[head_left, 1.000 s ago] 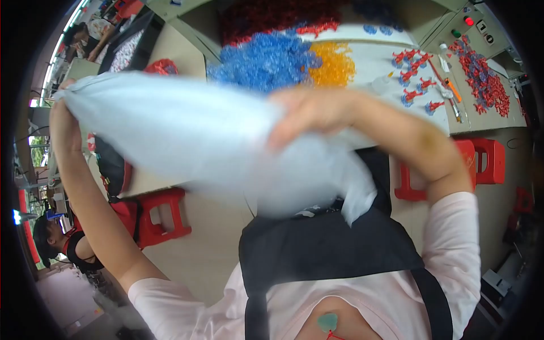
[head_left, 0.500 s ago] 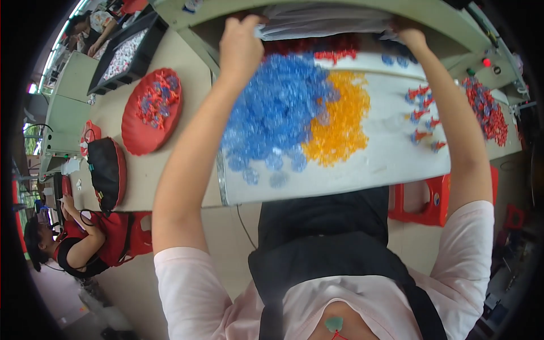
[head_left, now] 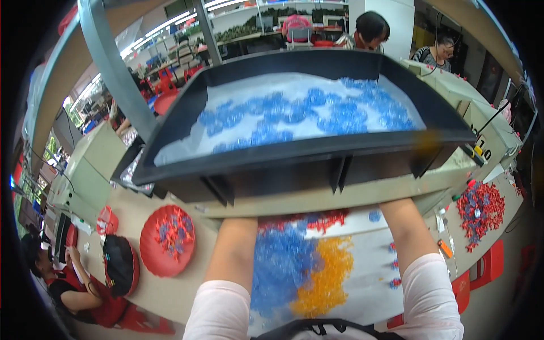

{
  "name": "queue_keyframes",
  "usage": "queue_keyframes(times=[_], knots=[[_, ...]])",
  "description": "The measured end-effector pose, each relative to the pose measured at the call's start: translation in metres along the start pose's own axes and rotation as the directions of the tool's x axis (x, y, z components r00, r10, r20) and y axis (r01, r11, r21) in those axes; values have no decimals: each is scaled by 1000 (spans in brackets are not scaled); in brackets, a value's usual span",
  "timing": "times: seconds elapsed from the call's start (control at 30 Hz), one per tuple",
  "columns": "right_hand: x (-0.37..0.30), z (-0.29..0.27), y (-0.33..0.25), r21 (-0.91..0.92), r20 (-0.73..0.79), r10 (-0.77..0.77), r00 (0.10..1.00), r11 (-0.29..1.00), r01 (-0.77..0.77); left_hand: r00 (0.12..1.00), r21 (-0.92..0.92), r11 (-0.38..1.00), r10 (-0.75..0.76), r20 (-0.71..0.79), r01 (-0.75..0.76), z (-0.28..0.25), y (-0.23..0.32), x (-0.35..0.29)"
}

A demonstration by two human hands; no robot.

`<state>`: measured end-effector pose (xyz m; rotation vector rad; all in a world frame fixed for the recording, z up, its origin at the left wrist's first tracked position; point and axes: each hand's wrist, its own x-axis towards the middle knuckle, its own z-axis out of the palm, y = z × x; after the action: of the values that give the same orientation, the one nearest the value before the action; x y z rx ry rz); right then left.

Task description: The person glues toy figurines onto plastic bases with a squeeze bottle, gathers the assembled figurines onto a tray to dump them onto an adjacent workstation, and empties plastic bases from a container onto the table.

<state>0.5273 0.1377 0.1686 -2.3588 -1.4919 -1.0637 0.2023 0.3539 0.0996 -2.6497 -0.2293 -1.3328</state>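
Both my hands are out of sight beneath the pale green cabinet [head_left: 351, 194]; only my left forearm [head_left: 231, 249] and right forearm [head_left: 403, 229] show, reaching in under its front edge. What the hands hold or touch is hidden. Just below my arms lies a white work surface [head_left: 368, 272] with a heap of clear blue plastic pieces [head_left: 280, 266], a patch of orange-yellow pieces [head_left: 326, 277] and some red pieces [head_left: 328, 221] farther back. Small red-and-blue assembled pieces [head_left: 395, 264] stand beside my right forearm.
A black tray [head_left: 317, 150] lined with white sheet, blue pieces spread over it, rests atop the cabinet. To the left are a red scalloped dish [head_left: 148, 249] and a black bag [head_left: 118, 266]. Red-and-blue pieces [head_left: 480, 212] lie at right. Other people sit nearby at left and ahead.
My view has tilted up, bringing the black tray into sight. My hands, earlier visible at the edge of a white sheet inside the cabinet opening, are now hidden under the cabinet.
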Motion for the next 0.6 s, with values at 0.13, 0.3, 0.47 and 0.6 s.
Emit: queue_keyframes(times=[0.13, 0.3, 0.47, 0.6], knots=[[-18, -15, -10, 53, 51, -46, 998, 998, 43, 998, 14, 998, 55, 17, -55, -21, 6, 0], [-59, -37, -50, 145, 146, -138, 980, 982, 117, 994, 31, 996, 81, 74, -83, -53, 19, -39], [-127, -48, -86, 245, 314, -233, 921, 957, 158, 981, -15, 997, 81, 177, -80, -52, 46, -55], [-167, -110, -118, 556, 593, -409, 694, 831, 15, 465, -532, 843, 442, 767, 77, -202, 67, -45]])
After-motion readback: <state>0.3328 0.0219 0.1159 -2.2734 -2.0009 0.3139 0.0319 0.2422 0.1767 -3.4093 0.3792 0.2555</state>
